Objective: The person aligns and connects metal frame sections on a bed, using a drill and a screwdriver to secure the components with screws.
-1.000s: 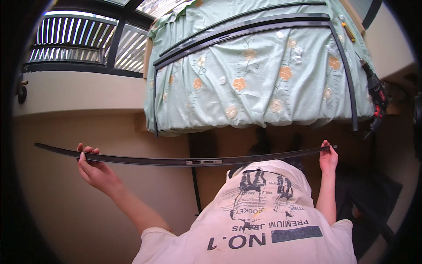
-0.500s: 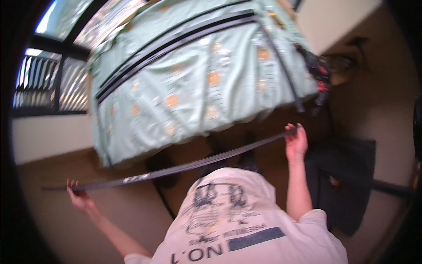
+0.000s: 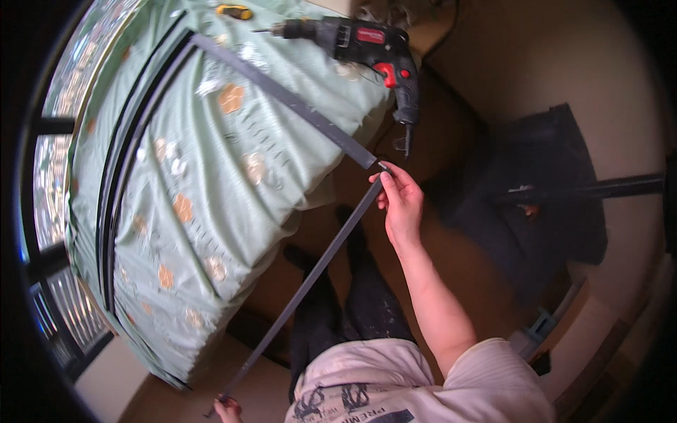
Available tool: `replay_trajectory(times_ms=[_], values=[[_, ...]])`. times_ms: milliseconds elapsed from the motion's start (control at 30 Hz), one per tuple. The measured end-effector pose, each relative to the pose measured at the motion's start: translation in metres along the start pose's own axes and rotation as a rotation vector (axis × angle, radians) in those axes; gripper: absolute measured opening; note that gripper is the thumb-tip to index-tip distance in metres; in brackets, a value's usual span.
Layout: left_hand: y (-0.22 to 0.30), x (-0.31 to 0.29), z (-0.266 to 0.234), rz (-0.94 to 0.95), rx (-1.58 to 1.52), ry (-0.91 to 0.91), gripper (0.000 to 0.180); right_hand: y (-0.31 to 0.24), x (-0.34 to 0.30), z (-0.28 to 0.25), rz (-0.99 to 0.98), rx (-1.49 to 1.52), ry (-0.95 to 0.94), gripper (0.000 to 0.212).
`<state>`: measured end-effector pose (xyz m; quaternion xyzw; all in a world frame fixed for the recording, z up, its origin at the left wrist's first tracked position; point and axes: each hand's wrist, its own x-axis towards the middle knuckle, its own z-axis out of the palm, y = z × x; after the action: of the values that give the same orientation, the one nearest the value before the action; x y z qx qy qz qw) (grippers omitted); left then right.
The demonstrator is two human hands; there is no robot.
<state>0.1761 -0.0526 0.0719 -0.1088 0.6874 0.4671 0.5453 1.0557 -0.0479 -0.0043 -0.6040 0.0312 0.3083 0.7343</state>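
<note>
A long dark grey profile strip (image 3: 310,277) runs slantwise in front of my legs, held near both ends. My right hand (image 3: 400,204) pinches its upper end between thumb and fingers. At the lower edge of the picture my left hand (image 3: 227,409) is closed around its other end, partly cut off from view. The upper end of the strip meets or nearly meets the end of a wider grey bar (image 3: 303,111); whether they touch I cannot tell. That bar lies across a green patterned cloth (image 3: 233,176), its near end sticking out past the cloth's edge.
A black and red power drill (image 3: 352,46) lies on the cloth's far right corner, near a yellow-handled tool (image 3: 234,12). Long black rails (image 3: 116,183) lie along the window side. On the right are a dark sheet (image 3: 522,183) and a black pole (image 3: 599,189).
I have turned to the right, so the drill shows larger and further left. The strip has swung from nearly level to steeply slanted, its right end now beside the grey bar.
</note>
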Motion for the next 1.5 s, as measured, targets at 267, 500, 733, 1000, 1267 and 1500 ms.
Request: replay_trajectory(times_ms=[267,500,733,1000,1267,1500], values=[[-0.083,-0.006,0.067,-0.11,1.212,0.299,0.023,0.011,0.003,-0.005,0.003,0.066,-0.077,0.029],[-0.066,0.004,0.099,-0.135,1.191,0.302,0.028,0.029,0.006,-0.004,0.006,0.173,-0.034,0.031],[-0.033,0.024,0.102,-0.19,1.025,0.542,0.028,0.026,0.003,0.005,-0.018,0.24,0.007,0.031],[-0.008,0.046,0.105,-0.36,0.726,0.533,0.026,0.02,0.01,0.003,-0.03,0.22,0.049,0.03],[-0.074,-0.006,0.168,-0.151,1.018,0.584,0.026,0.016,0.005,0.008,0.013,0.141,0.034,0.032],[-0.036,0.029,0.124,-0.19,0.771,0.562,0.024,0.014,0.01,0.014,-0.108,-0.053,0.062,0.029]])
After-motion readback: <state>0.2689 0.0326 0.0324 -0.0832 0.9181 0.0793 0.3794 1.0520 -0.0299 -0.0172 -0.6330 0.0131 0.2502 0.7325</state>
